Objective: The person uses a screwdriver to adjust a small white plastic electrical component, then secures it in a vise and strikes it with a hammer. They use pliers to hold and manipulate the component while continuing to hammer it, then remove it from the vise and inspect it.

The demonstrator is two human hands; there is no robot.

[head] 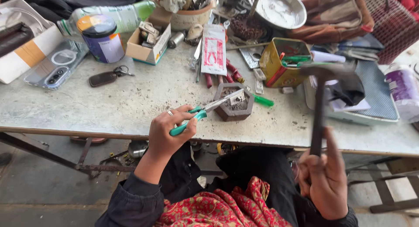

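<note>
On the cluttered tabletop, the left hand is clamping green pliers over a hexagonal block, the right hand at four o'clock gripping a raised hammer.

Phone at nine o'clock on the worktable; key fob just right of it; blue tin at ten; steel bowl at twelve; yellow tin at two.

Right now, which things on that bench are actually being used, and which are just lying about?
In use:
left hand
green-handled pliers
small metal piece
hexagonal dark block
right hand
blurred dark hammer

Lying about:
clear-cased phone
black key fob
yellow tin
</note>
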